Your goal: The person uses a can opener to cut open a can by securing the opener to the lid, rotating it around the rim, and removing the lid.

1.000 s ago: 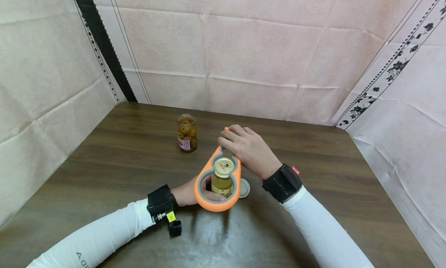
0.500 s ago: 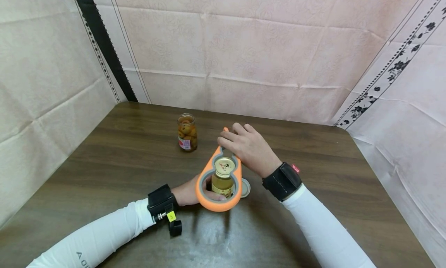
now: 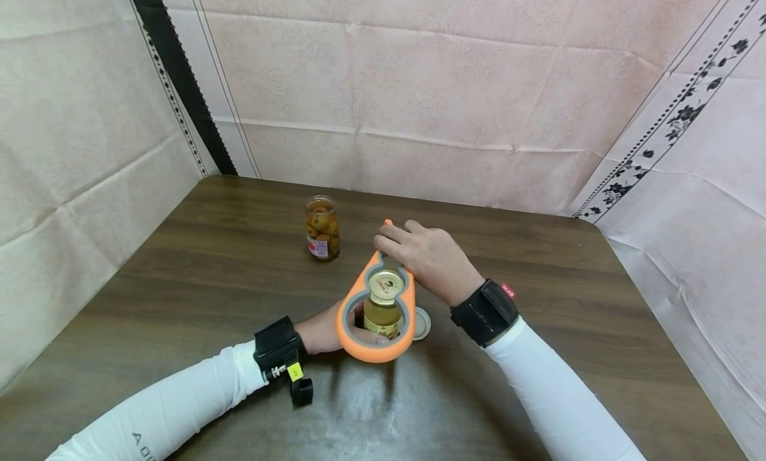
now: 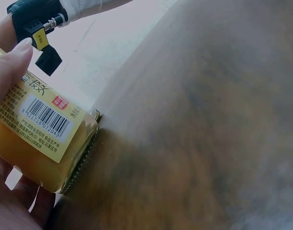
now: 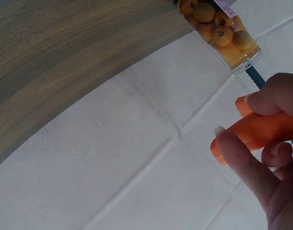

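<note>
A small jar of yellowish contents with a pale lid stands at the middle of the table. Round it from the left curls my left hand; fingers and thumb also grip the jar in the left wrist view, its barcode label showing. An orange jar opener with grey lining overlaps the jar in the head view, the lid framed in its opening. My right hand holds the opener's narrow far end, and the right wrist view has fingers and thumb about its orange handle.
A lidless glass jar of round brownish fruit stands farther back, left of the opener. Just right of the held jar lies a loose round lid. Pale cloth hangs behind the wooden table and along its sides.
The opener has shifted very slightly to the right over the jar. My right hand's raised fingers have come down a little. The left hand keeps its grip.
</note>
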`<state>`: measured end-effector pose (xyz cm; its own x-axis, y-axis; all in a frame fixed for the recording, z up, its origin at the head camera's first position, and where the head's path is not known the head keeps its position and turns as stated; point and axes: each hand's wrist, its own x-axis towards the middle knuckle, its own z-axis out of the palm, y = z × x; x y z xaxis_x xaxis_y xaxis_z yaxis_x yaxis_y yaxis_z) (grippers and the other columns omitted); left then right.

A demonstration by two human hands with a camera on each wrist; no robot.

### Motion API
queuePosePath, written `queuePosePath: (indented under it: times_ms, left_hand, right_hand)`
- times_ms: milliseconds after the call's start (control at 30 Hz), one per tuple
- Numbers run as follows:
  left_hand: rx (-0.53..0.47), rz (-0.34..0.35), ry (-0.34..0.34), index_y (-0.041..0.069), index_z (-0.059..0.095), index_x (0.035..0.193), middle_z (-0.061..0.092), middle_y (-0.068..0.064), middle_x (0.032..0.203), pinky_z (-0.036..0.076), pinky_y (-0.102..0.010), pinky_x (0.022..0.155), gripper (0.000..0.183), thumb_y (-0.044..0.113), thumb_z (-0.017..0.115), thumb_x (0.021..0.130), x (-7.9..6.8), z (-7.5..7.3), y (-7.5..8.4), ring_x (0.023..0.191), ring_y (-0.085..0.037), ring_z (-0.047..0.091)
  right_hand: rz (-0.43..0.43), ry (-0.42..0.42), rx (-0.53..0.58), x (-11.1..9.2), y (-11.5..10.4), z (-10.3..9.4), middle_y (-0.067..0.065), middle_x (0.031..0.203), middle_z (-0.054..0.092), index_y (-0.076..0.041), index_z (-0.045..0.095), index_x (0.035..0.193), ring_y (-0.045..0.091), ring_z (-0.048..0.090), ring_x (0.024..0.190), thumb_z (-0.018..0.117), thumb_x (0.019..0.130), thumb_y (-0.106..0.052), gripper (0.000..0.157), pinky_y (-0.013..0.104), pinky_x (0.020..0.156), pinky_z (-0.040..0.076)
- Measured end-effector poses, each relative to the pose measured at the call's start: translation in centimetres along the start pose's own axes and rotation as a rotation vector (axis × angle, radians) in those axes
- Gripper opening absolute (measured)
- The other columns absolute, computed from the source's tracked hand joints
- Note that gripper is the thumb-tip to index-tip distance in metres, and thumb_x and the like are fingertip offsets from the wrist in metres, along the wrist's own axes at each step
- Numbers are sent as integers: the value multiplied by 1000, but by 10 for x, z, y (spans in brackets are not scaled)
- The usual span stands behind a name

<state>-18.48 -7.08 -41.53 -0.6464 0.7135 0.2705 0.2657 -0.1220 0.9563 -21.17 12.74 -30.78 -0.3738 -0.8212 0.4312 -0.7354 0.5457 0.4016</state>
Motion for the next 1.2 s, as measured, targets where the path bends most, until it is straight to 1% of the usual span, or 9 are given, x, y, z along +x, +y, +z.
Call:
queuePosePath:
  times_ms: [67, 200, 267, 433, 633, 767, 967, 1067, 1200]
  left_hand:
    - [2, -10, 3, 29, 28, 159, 53, -14, 149, 39, -28, 116, 95, 15, 84, 84, 0, 0, 0, 133, -21, 55]
    - [33, -6, 8, 32, 25, 160, 57, -6, 146, 39, -32, 117, 98, 14, 84, 83, 0, 0, -3, 133, -22, 55]
    - [38, -2, 7, 33, 22, 160, 58, -4, 145, 39, -33, 117, 101, 15, 85, 83, 0, 0, -4, 133, -22, 56]
    - [45, -11, 1, 34, 24, 160, 58, 2, 145, 39, -35, 118, 98, 21, 84, 84, 0, 0, -4, 134, -22, 55]
    - [79, -10, -20, 33, 34, 157, 61, 2, 141, 39, -34, 117, 87, 27, 83, 86, -1, 0, -2, 132, -20, 57]
    - [108, 1, -28, 29, 40, 154, 63, 2, 139, 39, -33, 117, 81, 29, 82, 86, 0, 0, -3, 130, -20, 59]
    - [71, 1, -37, 26, 46, 150, 65, 0, 136, 39, -35, 118, 73, 29, 82, 86, 3, 0, -5, 129, -22, 60]
    - [69, -8, -34, 28, 48, 148, 66, 1, 136, 39, -34, 117, 72, 29, 83, 85, 4, 0, -6, 129, -21, 60]
    - [60, -9, -37, 27, 50, 148, 65, 0, 137, 38, -34, 118, 71, 29, 83, 85, 3, 0, -6, 130, -22, 59]
  right_hand:
    - [1, -9, 11, 0, 0, 0, -3, 123, 67, -17, 61, 114, 16, 56, 75, 64, 95, 4, 29, 25, 52, 47]
    - [-6, -18, 26, 1, 1, 0, -1, 128, 66, -18, 62, 116, 17, 55, 77, 66, 93, 6, 33, 25, 51, 47]
    - [-11, -15, 26, 1, 1, 0, -1, 131, 66, -18, 62, 117, 18, 55, 77, 66, 93, 6, 35, 25, 50, 47]
    - [-21, -19, 43, 1, 2, 0, 1, 137, 64, -18, 62, 119, 18, 53, 77, 66, 94, 4, 34, 25, 50, 45]
    - [-29, -34, 67, 3, 2, 0, 0, 137, 62, -18, 62, 122, 18, 50, 78, 65, 96, 1, 32, 25, 51, 44]
    - [-30, -35, 84, 4, 3, 0, -1, 137, 61, -19, 62, 122, 18, 49, 78, 65, 96, 2, 33, 25, 51, 44]
    - [-27, -36, 112, 4, 4, 0, -2, 139, 62, -19, 63, 124, 18, 48, 79, 64, 95, 4, 37, 26, 51, 44]
    - [-24, -38, 138, 4, 4, 0, -2, 138, 62, -20, 64, 125, 18, 48, 79, 65, 94, 4, 39, 26, 51, 43]
    - [-20, -33, 171, 5, 3, 1, -2, 138, 62, -20, 64, 126, 17, 47, 80, 65, 95, 3, 39, 25, 51, 42]
